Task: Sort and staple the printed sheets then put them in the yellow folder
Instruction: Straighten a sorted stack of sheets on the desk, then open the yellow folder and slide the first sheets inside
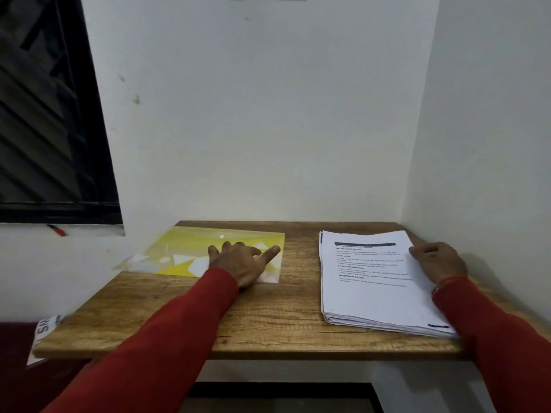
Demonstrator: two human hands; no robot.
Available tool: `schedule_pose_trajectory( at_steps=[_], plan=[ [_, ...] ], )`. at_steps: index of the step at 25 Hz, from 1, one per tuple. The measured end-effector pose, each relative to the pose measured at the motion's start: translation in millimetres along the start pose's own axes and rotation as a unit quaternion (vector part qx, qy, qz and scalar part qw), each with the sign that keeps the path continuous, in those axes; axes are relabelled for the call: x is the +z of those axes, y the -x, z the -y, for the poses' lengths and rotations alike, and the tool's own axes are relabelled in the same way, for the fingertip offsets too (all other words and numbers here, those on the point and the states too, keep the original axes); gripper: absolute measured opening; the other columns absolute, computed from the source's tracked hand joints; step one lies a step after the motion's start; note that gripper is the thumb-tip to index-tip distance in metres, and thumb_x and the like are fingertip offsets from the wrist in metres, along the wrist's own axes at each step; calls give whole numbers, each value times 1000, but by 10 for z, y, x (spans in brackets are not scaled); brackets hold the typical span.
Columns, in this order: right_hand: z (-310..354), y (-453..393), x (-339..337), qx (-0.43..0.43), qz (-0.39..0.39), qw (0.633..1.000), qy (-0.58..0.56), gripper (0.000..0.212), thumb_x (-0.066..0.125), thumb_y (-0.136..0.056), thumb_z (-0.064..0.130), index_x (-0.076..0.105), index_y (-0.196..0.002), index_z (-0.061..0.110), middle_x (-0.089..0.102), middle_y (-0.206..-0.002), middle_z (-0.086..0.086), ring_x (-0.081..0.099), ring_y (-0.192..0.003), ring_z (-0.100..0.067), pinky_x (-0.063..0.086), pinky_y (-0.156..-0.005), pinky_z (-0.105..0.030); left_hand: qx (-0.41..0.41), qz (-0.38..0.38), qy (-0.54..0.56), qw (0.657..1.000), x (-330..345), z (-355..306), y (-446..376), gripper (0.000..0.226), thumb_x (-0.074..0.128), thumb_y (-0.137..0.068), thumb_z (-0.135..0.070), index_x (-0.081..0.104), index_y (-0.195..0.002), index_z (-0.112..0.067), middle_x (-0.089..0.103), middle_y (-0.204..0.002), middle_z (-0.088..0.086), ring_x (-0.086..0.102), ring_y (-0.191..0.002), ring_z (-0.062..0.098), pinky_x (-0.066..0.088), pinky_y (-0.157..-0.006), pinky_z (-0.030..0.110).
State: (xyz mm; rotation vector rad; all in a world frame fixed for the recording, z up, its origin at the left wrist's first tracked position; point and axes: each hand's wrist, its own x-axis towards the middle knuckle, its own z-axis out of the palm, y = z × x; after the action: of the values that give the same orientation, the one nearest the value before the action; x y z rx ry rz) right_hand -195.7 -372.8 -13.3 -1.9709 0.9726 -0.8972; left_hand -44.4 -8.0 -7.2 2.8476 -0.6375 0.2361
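The yellow translucent plastic folder (190, 254) lies on the left rear of the brown wooden surface (268, 317); the thick stack of white printed sheets (372, 281) lies on its right side, well apart. The left hand (243, 263) rests on the folder's right part, the right hand (438, 260) on the stack's right edge.

The left hand (241, 263) covered the lower right part of the translucent yellow plastic folder (190, 251). Body text on the white printed sheets (372, 281) was too small to read. A white label (44, 329) at lower left showed only cut-off letters.
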Motion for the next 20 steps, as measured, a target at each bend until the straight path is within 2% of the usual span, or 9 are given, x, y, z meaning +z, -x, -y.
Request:
schedule_pose_trajectory(
  at_steps=[2,3,6,9,11,12,13,16,20],
  plan=[
    [9,10,-10,5,-9,1000,-12,24,66,-88,26,67,-98,4,67,-114,-24,60,-106,-41,45,-93,-41,-3,-23,21,1000,-96,73,61,86,8,-83,-86,60,-132,-38,59,-138,3,45,-132,27,23,-104,55],
    [11,18,-22,10,-7,1000,-12,26,64,-89,25,67,-101,3,66,-115,-24,60,-108,-41,45,-94,-41,-14,-7,17,1000,-129,131,107,85,9,-83,-86,56,-136,-40,56,-142,3,43,-134,28,22,-105,56],
    [79,107,-58,3,9,1000,-3,25,64,-89,25,67,-103,5,66,-116,-23,59,-110,-40,44,-95,-42,-24,101,-26,994,-140,348,306,71,24,-86,-83,43,-144,-47,38,-157,0,31,-143,30,15,-108,60],
    [226,170,-78,-27,41,998,35,17,69,-83,32,64,-93,20,68,-111,-17,61,-106,-36,47,-96,-44,21,105,-5,994,-298,557,408,37,45,-92,-54,55,-127,-47,44,-151,-8,35,-143,24,16,-108,59],
    [358,180,-70,-58,58,993,82,17,67,-79,41,62,-88,27,69,-110,-8,61,-106,-33,47,-97,-44,32,65,8,997,-376,636,400,25,45,-95,-45,60,-115,-41,45,-149,-10,36,-142,22,18,-107,59],
    [463,228,-54,-78,72,989,100,17,66,-78,44,61,-86,29,69,-107,-4,62,-105,-30,47,-96,-43,23,55,8,998,-366,654,405,28,40,-98,-50,58,-117,-40,46,-149,-9,38,-141,24,20,-107,59],
    [607,320,-31,-107,92,984,111,15,66,-79,44,61,-86,30,69,-104,0,62,-102,-27,47,-95,-39,5,58,5,998,-338,648,418,40,35,-98,-59,54,-126,-38,44,-150,-6,38,-140,27,21,-107,59],
    [1041,614,199,-226,178,950,124,15,67,-88,35,66,-98,24,67,-98,4,61,-94,-18,43,-83,-29,-28,126,-38,991,-159,561,465,80,24,-86,-84,31,-149,-36,26,-162,1,20,-149,38,14,-111,63],
    [1446,1047,689,-379,320,855,152,14,67,-90,36,69,-97,24,67,-95,9,58,-88,-8,44,-82,-27,57,182,-7,982,-206,652,489,90,36,-77,-90,11,-154,-49,7,-166,-13,-1,-154,33,0,-118,62]
  ],
)
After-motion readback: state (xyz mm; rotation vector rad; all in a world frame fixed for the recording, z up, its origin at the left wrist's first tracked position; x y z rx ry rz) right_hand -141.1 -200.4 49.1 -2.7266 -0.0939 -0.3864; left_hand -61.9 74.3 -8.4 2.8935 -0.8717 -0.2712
